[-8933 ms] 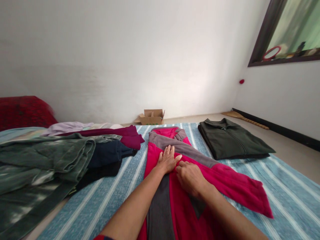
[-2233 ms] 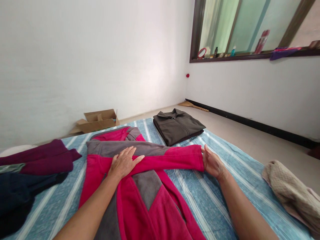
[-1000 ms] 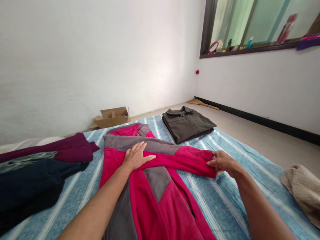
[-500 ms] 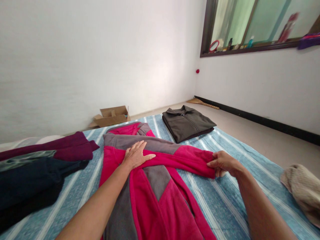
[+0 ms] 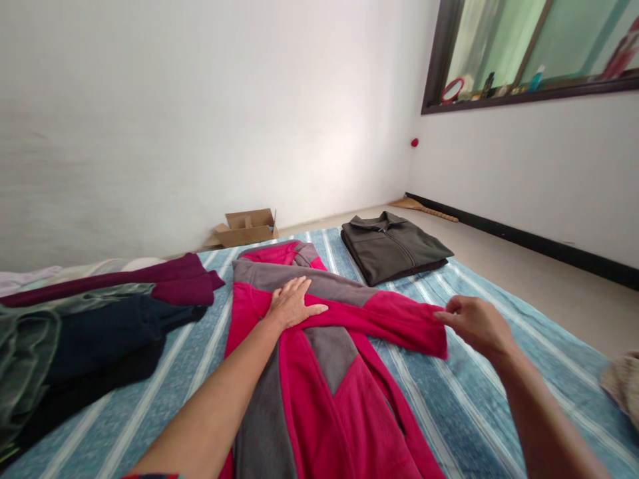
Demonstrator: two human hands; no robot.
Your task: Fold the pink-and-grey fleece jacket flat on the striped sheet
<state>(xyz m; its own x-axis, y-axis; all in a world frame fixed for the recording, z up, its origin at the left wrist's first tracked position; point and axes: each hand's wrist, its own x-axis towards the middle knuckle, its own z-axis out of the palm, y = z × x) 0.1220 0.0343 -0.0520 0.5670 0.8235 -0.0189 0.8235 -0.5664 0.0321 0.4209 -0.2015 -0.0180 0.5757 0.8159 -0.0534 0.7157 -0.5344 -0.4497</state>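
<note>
A pink and grey fleece jacket [image 5: 319,399] lies on the bed, one sleeve [image 5: 399,319] folded across its upper part and reaching out to the right. My left hand [image 5: 294,306] rests flat on the folded sleeve near the chest, thumb spread from the fingers. At the sleeve's cuff, my right hand [image 5: 476,324] is closed, with thumb and fingertips pinching the cuff's upper corner. The cuff's lower corner hangs free of the fingers. A grey hood or collar part shows at the jacket's far end.
Behind the sleeve sits a folded dark jacket [image 5: 397,246]. Dark trousers and purple clothing [image 5: 184,283] are piled at left on the blue striped bedsheet [image 5: 174,379]. Beyond the bed's far edge stands an open cardboard box [image 5: 247,227]. A beige cloth [image 5: 622,386] lies at right.
The view has turned left, so everything sits further right. My right hand has loosened from a fuller grip to the cuff's upper corner. My left hand stays pressed on the sleeve.
</note>
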